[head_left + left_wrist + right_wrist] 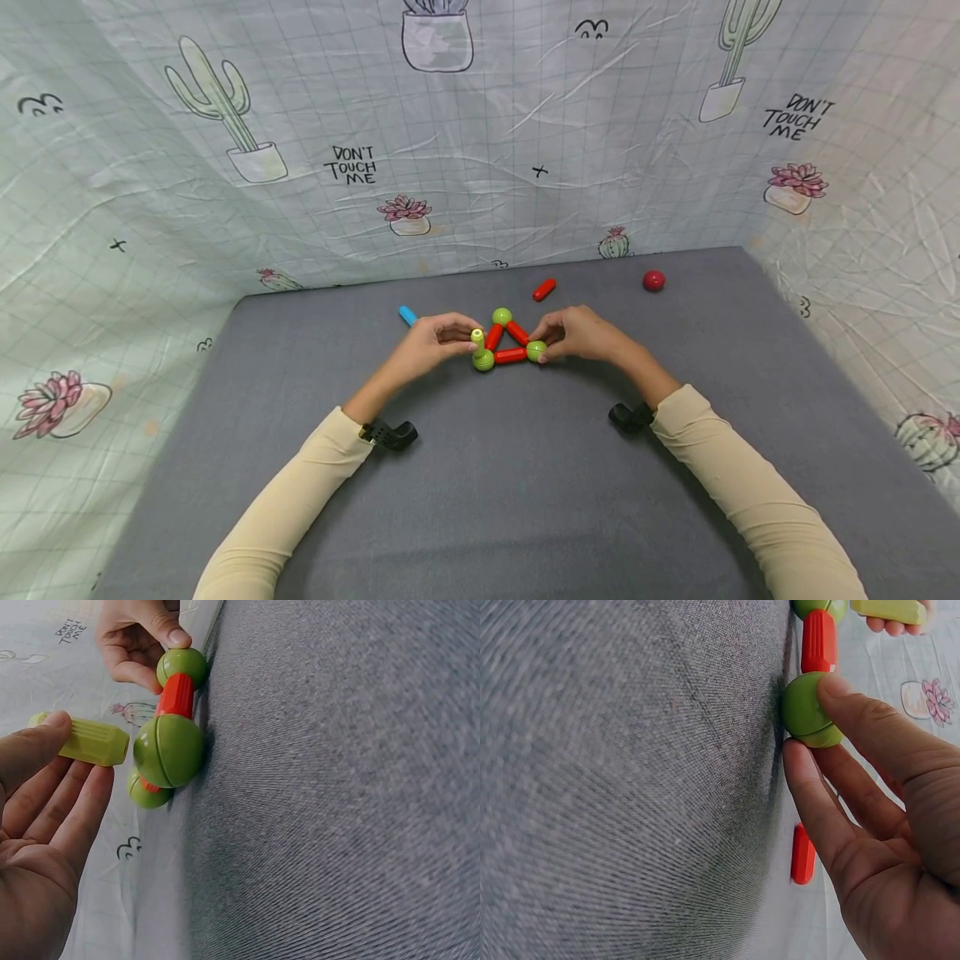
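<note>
On the grey table lies a triangle of red rods (511,356) joined by green balls at its corners. My left hand (431,346) pinches a yellow-green rod (94,741) between thumb and fingers, upright over the left corner ball (483,361). In the left wrist view the rod's lower end is right at that ball's surface. With thumb and fingertips, my right hand (587,335) grips the right corner ball (804,705). The far corner ball (502,316) is untouched, at the back of the triangle.
Behind the triangle lies a loose red rod (544,289). A red ball (654,280) sits farther right near the back edge. A blue rod (407,315) lies just beyond my left hand, partly hidden by it. A printed cloth (480,125) hangs behind the table.
</note>
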Motion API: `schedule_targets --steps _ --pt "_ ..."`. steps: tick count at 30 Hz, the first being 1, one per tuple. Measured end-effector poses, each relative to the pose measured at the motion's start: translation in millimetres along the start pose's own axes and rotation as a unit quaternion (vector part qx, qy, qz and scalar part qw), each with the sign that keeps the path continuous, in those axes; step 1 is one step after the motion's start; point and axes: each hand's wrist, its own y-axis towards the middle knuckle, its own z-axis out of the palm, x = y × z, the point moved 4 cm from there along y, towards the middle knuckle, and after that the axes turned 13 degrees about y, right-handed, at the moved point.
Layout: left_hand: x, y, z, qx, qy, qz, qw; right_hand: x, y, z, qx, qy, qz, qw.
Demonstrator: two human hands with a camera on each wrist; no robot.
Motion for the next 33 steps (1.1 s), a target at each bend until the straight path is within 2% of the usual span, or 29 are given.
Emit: schedule_targets --steps 6,15,27,33 --pt "0.2 -0.2 2.8 -0.001 -0.004 -0.003 1.0000 0.7 0.2 0.2 0.001 0.003 -0.003 1.0000" --pt "0.5 1.8 5.1 -0.004 0.004 0.007 1.0000 3.4 -1.8 0.0 0.000 0.003 0.002 1.0000" --pt "4.5 1.7 9.6 -0.002 0.029 0.010 0.9995 4.8 -2.0 0.3 -0.001 0.009 0.004 1.0000" --pt "3.9 -0.1 7.4 0.001 0.021 0.012 0.9997 2.3 -0.3 0.9 0.000 0.002 0.002 1.0000"
